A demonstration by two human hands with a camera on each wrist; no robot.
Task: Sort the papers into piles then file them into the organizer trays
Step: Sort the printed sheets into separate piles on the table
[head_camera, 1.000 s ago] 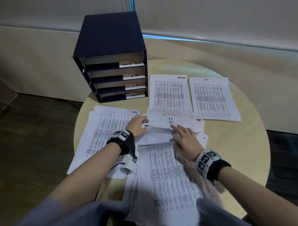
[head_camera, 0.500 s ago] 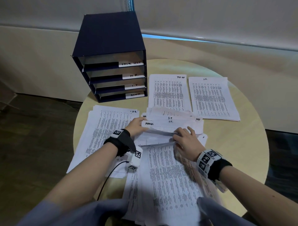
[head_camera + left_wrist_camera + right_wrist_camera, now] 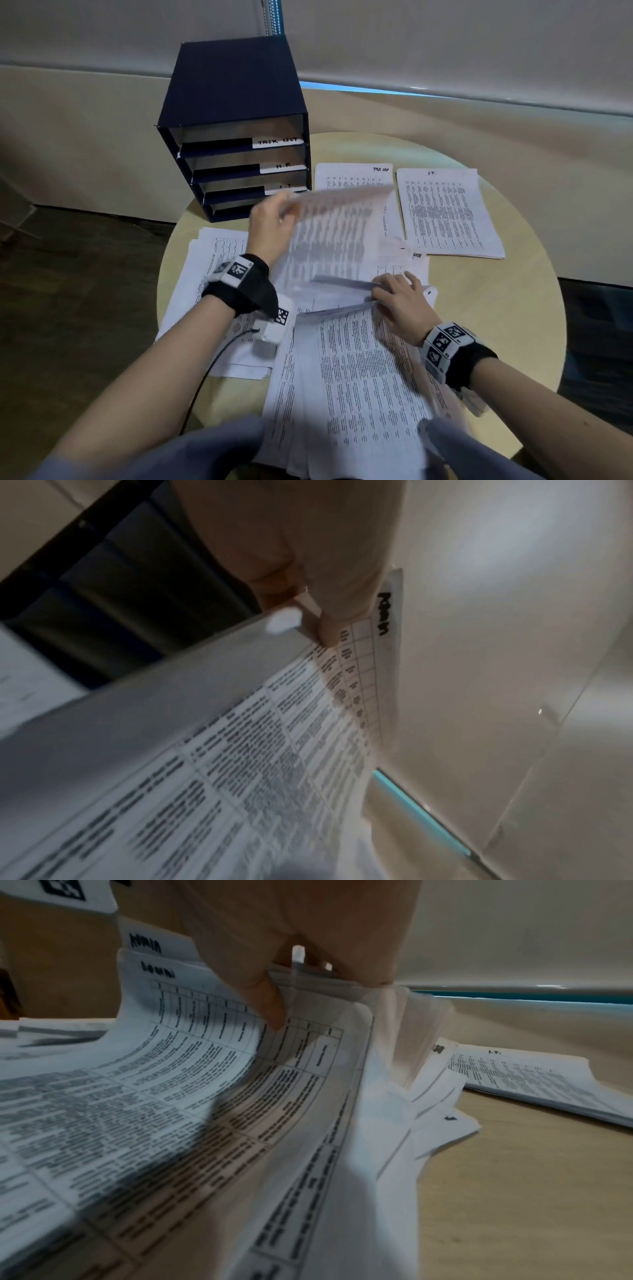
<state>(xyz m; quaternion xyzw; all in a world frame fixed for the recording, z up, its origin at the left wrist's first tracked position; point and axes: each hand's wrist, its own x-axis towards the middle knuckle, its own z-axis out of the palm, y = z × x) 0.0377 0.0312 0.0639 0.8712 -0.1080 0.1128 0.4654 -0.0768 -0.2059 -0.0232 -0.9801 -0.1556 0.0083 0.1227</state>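
My left hand [image 3: 272, 219] pinches the top left corner of a printed sheet [image 3: 337, 236] and holds it lifted and blurred above the middle of the table; the left wrist view shows this sheet [image 3: 260, 750] marked ADMIN between thumb and fingers [image 3: 325, 626]. My right hand [image 3: 399, 301] grips the raised top edges of several sheets of the unsorted stack [image 3: 356, 387] in front of me; its thumb [image 3: 263, 999] presses on a page marked ADMIN [image 3: 192, 1053]. The dark blue organizer [image 3: 236, 130] stands at the back left, its trays labelled TASK LIST, H.R. and I.T.; the lowest label is hidden by my hand.
Sorted piles lie on the round wooden table [image 3: 507, 308]: an H.R. pile [image 3: 205, 270] on the left, a TASK LIST pile [image 3: 352, 174] behind the lifted sheet, an I.T. pile [image 3: 445, 212] at the back right. A cable [image 3: 205, 370] runs from my left wrist. Walls surround the table.
My left hand has risen and moved back toward the organizer, pulling one ADMIN sheet up out of the fanned stack. My right hand has stayed on the stack's top edges.
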